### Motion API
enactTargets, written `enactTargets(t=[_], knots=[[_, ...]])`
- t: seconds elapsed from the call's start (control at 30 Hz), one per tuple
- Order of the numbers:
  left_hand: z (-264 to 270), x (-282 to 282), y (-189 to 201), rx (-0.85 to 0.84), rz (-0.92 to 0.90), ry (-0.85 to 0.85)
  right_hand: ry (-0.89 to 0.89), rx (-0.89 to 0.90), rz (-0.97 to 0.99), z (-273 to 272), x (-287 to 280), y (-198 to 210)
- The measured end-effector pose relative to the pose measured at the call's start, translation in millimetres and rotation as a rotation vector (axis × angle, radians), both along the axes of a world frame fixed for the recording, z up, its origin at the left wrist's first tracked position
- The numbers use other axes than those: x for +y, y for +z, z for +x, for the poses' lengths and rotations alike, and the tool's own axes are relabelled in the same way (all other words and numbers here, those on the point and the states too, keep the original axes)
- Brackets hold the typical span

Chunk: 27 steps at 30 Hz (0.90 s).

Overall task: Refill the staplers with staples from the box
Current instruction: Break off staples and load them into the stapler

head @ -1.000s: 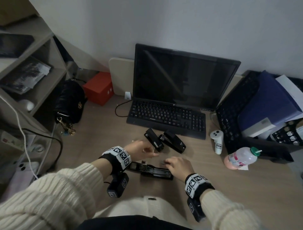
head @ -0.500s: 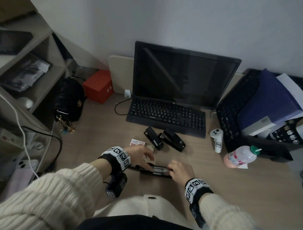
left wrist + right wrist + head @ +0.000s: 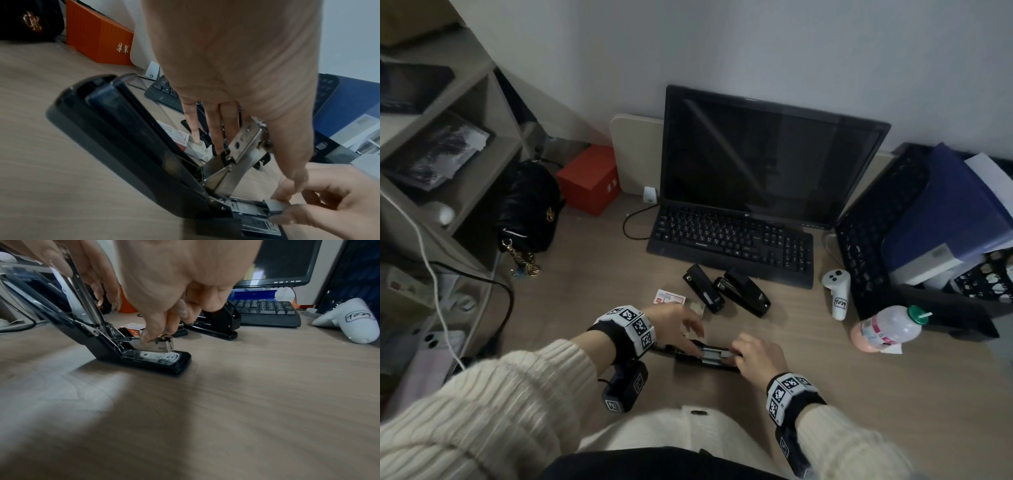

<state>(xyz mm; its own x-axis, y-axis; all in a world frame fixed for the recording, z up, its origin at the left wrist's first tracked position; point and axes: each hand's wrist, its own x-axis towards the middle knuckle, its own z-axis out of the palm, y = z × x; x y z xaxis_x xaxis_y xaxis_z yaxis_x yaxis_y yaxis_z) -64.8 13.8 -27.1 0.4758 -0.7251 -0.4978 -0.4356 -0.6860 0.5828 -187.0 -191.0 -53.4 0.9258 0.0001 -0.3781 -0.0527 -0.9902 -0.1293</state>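
The open stapler is lying on the desk directly under both hands, its black lid swung up and back. The right hand is pinching the front end of the metal magazine between thumb and fingertips, seemingly seating or checking a strip there; whether staples are already in the channel cannot be told. The left hand is hovering over the hinged metal arm with fingers straight and relaxed, touching it at most and gripping nothing.

Just beyond the left fingertips the staple box is lying, and past it two closed staplers are sitting side by side, near the keyboard.

The stapler is likely handling as a stiff, fairly heavy thing with a sprung pusher that may snap forward, so holding is best done at the base and lid sides, away from the channel. Staple strips are likely light and brittle, breaking if bent, so pinching along their long sides seems wisest.
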Motion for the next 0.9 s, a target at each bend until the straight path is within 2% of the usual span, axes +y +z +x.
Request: enactTargets(t=[0.9], knots=[[-7,2,9,-0.015,-0.02,0.027,-0.007,-0.029,-0.028,-1,5,-13]])
